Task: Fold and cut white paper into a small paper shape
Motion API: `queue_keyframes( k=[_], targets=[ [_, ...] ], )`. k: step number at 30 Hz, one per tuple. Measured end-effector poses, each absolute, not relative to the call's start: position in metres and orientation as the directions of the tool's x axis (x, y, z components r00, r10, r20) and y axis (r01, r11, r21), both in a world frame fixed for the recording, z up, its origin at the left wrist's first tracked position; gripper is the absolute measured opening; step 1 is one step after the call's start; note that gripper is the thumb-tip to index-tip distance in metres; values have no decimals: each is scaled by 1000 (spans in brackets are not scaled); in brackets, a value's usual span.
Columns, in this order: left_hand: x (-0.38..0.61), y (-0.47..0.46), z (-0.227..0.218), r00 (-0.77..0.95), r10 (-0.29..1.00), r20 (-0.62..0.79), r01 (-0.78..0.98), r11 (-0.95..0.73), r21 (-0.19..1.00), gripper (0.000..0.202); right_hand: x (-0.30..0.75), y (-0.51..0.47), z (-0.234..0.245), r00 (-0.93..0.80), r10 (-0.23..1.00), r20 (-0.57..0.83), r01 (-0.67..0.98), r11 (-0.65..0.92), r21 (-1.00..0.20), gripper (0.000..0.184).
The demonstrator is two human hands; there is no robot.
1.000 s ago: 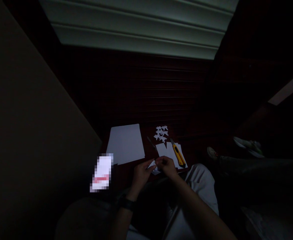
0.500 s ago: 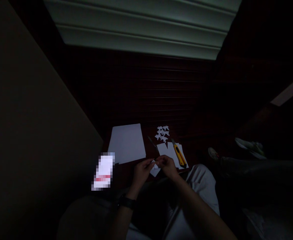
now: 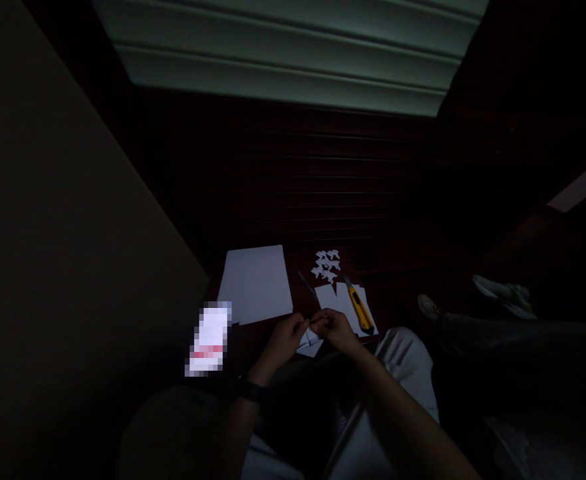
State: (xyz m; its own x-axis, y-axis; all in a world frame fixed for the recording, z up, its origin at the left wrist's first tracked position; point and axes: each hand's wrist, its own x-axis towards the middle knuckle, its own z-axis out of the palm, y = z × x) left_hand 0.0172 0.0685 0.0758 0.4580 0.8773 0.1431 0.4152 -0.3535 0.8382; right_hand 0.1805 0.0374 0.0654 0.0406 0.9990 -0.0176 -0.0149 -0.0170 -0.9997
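Between my two hands is a small piece of white paper (image 3: pixel 311 347) with fold lines across it, at the near edge of the dark table (image 3: pixel 257 331). My left hand (image 3: pixel 289 335) pinches its upper edge from the left, with a dark watch on the wrist. From the right, my right hand (image 3: pixel 335 328) pinches the same edge, the fingertips of both hands almost meeting. The fingers cover the top of the paper. Just beyond my right hand, a yellow utility knife (image 3: pixel 360 309) lies on cut white paper pieces (image 3: pixel 327 298).
A stack of white sheets (image 3: pixel 255 283) lies at the table's left. Several small folded paper shapes (image 3: pixel 327 265) sit at the back right, near a thin dark blade-like tool (image 3: pixel 306 283). A blurred-out bright object (image 3: pixel 210 339) is at left. Another person's shoe (image 3: pixel 505 295) shows at right.
My left hand has turned inward and its fingers have curled closer to the right hand's. The paper between them has shifted slightly and shows more crease lines. The view has moved slightly.
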Motion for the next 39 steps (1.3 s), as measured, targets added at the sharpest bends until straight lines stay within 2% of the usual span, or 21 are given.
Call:
queue_keyframes(
  k=[5, 7, 10, 15, 19, 22, 27, 34, 39],
  targets=[
    [15, 78, 67, 245, 953, 180, 480, -280, 831, 27, 177, 34, 75, 137, 984, -113, -269, -72, -960, 39],
    [14, 79, 65, 198, 961, 192, 488, -266, 831, 28, 173, 31, 75, 99, 991, -86, -262, -58, -963, 46],
    [14, 76, 63, 215, 956, 201, 469, -282, 837, 28, 165, 32, 69, 67, 997, -27, -173, -15, -985, 57],
    [15, 72, 58, 280, 940, 195, 391, -297, 871, 28, 160, 44, 55, 54, 998, 26, 32, 25, -999, 32],
    [14, 73, 51, 262, 950, 167, 360, -257, 897, 30, 162, 48, 49, 35, 999, 0, 106, -3, -994, 27],
    [13, 71, 46, 253, 958, 133, 321, -213, 923, 29, 163, 48, 47, 31, 999, -26, 87, -29, -996, 26],
    [10, 65, 38, 274, 959, 77, 136, -117, 984, 30, 162, 46, 41, 60, 997, -51, 12, -52, -999, 27],
    [6, 63, 35, 288, 957, 39, 124, -78, 989, 35, 159, 43, 38, 76, 997, -22, 7, -23, -1000, 27],
    [4, 63, 35, 291, 956, 47, 117, -84, 990, 31, 156, 42, 34, 107, 994, -18, 74, -25, -997, 24]
  ],
)
